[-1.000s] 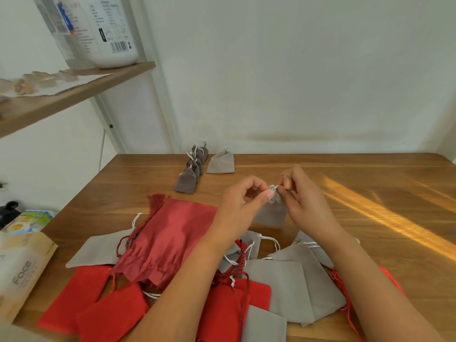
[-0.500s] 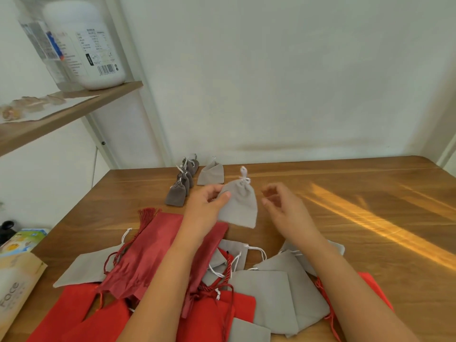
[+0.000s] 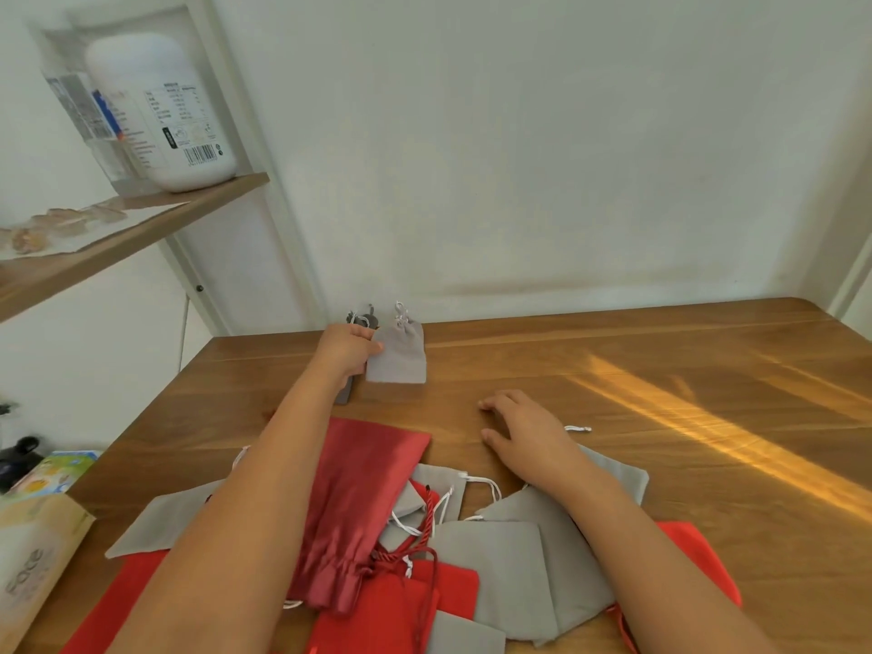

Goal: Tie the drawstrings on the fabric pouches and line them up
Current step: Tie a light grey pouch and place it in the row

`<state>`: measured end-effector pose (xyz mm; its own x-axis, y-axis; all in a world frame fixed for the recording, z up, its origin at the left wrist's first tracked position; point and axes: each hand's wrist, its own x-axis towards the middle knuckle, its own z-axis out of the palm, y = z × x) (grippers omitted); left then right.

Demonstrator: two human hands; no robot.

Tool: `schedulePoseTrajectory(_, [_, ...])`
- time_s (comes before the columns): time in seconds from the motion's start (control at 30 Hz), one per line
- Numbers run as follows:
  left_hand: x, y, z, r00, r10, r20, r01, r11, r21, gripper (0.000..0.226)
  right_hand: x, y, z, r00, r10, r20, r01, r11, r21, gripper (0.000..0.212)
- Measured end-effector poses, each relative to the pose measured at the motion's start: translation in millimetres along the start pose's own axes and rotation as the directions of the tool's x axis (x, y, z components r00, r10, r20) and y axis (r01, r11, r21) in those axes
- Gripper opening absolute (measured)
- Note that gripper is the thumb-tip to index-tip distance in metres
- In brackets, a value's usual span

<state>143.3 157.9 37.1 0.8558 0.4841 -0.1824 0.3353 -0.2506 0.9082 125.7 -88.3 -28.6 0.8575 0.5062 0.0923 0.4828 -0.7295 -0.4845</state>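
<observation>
1. The left hand [image 3: 347, 349] reaches to the far side of the table [image 3: 613, 365]. It pinches the left edge of a gray pouch [image 3: 401, 356], with the thumb on top.
2. The gray pouch lies near the wall. Its top is bunched shut with a white string [image 3: 401, 312]. Just to its left sit some dark gray pouches [image 3: 362, 319], partly hidden by the hand.
3. The right hand [image 3: 524, 431] rests on the table with its fingers loose and spread. It holds nothing.
4. Close to the person is a pile of pouches [image 3: 490, 559], red ones and gray ones. Their tops look open, so they probably still need tying.
5. The pouches look soft, light and floppy. One like this likely bends if you lift it by a corner, and it may slide on the smooth wood.
6. The best place to hold it seems to be the bunched neck under the knot, or a side edge. Pulling on the string alone might undo the knot.
</observation>
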Motion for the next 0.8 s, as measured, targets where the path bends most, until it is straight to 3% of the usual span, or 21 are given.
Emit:
schedulePoseTrajectory(0.17, [28.5, -0.9, 5.1, 1.0, -0.014, -0.021, 0.013, 0.999, -0.033, 0.016, 1.5, 0.9, 0.8, 1.0, 0.0, -0.002, 0.0, 1.0, 0.001, 0.043])
schedulePoseTrajectory(0.3, [41.2, -9.0, 8.8, 0.999, -0.007, -0.047, 0.014, 0.988, 0.155, 0.015, 2.6, 0.3, 1.0, 1.0, 0.002, -0.007, -0.002, 1.0, -0.01, 0.043])
schedulePoseTrajectory(0.5, [44.5, -8.9, 19.4, 0.979, 0.189, -0.077, -0.127, 0.858, 0.498, 0.024, 2.3, -0.2, 0.1, 1.0, -0.003, -0.014, 0.003, 1.0, -0.01, 0.042])
schedulePoseTrajectory(0.7, [38.7, -2.8, 20.9, 0.939, 0.325, -0.109, -0.219, 0.812, 0.541, 0.036, 0.4, 1.0, -7.7, 0.999, -0.013, 0.052, 0.015, 1.0, -0.022, 0.042])
schedulePoseTrajectory(0.8, [4.9, 10.7, 25.6, 0.933, 0.359, 0.022, -0.317, 0.791, 0.524, 0.03, 0.4, 5.4, -21.0, 0.993, -0.008, 0.115, 0.004, 1.0, 0.031, 0.034])
